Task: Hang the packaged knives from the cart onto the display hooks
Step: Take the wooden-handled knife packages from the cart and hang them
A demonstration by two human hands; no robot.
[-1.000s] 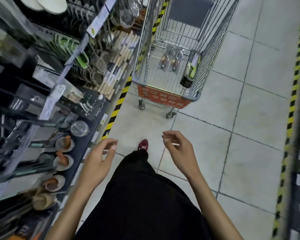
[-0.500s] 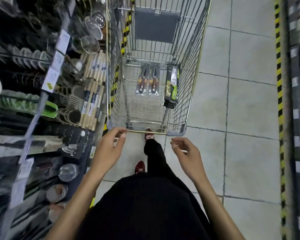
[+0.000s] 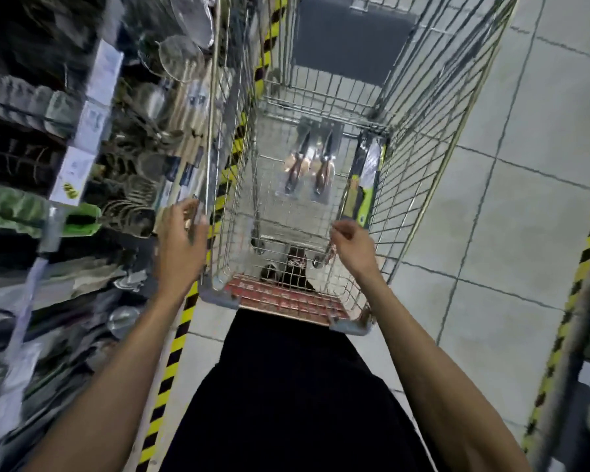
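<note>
Cart [image 3: 423, 148] with red end sign [image 3: 286, 299], white characters illegible; shelf labels [image 3: 75, 175] likewise

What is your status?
Left hand at rim of silver wire cart, grip unclear. Right hand empty over cart. Two clear-packed brown-handled knives on cart floor. Nothing blocks them.

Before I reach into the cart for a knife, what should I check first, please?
1. Two blister-packed knives lie flat, uncovered, on the shopping cart floor: ok.
2. Green-handled knife pack leans against the cart's right wall: ok.
3. Right hand free, holding nothing: ok.
4. Left hand at the cart's left rim; grip: cannot tell.
5. Free hook on the shelf display: cannot tell, blurred.
</note>
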